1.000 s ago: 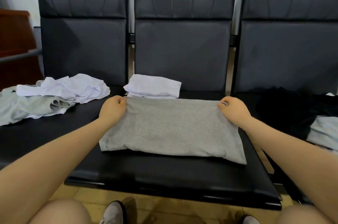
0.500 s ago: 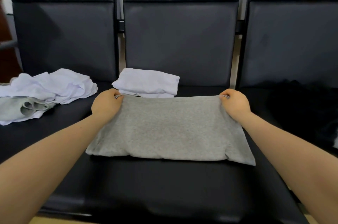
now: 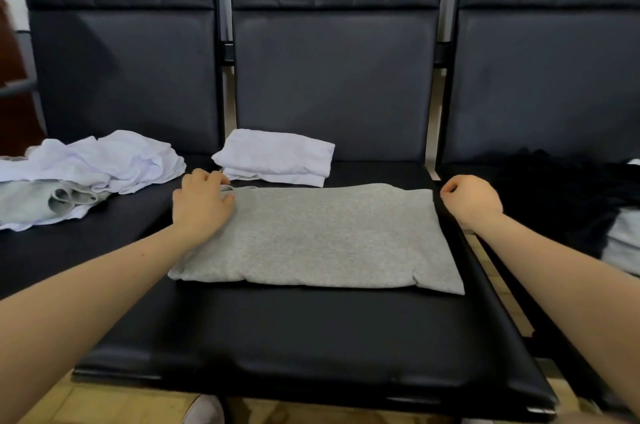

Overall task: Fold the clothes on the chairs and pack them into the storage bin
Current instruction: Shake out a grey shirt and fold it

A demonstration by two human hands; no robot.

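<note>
Bare black seat (image 3: 311, 337) before the grey folded garment (image 3: 322, 236); folded white stack (image 3: 277, 159) close behind, chair backrest (image 3: 332, 77) beyond.

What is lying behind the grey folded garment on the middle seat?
Behind the grey folded garment, a folded white garment lies on the same seat, against the backrest. Its near lower edge looks partly hidden by the grey one.

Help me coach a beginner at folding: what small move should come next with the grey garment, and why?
Probably fold it in half sideways. The grey garment lies flat as a wide rectangle, wider than the folded white garment behind it. The left hand rests on its corner; the right hand is curled just off the other.
</note>
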